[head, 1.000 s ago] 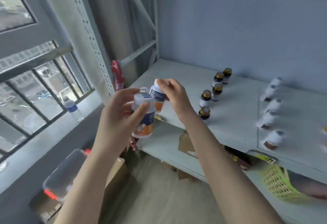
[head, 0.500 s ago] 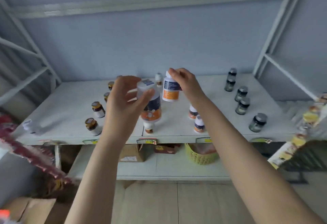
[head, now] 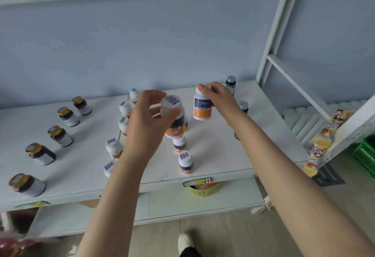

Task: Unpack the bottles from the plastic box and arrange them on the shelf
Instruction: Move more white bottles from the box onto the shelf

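Plastic looked light, stiff, slick: left hand [head: 146, 120] gripped 1 bottle [head: 176, 126] round its upper part; right hand [head: 219, 98] pinched 2nd bottle [head: 202, 106] by its top.

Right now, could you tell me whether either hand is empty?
No, the left hand grips a white bottle and the right hand pinches a second bottle by its cap.

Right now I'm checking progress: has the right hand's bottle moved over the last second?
Yes. The bottle in the right hand went rightward along the shelf: from left of the gold-lidded jars to near the silver-lidded jar.
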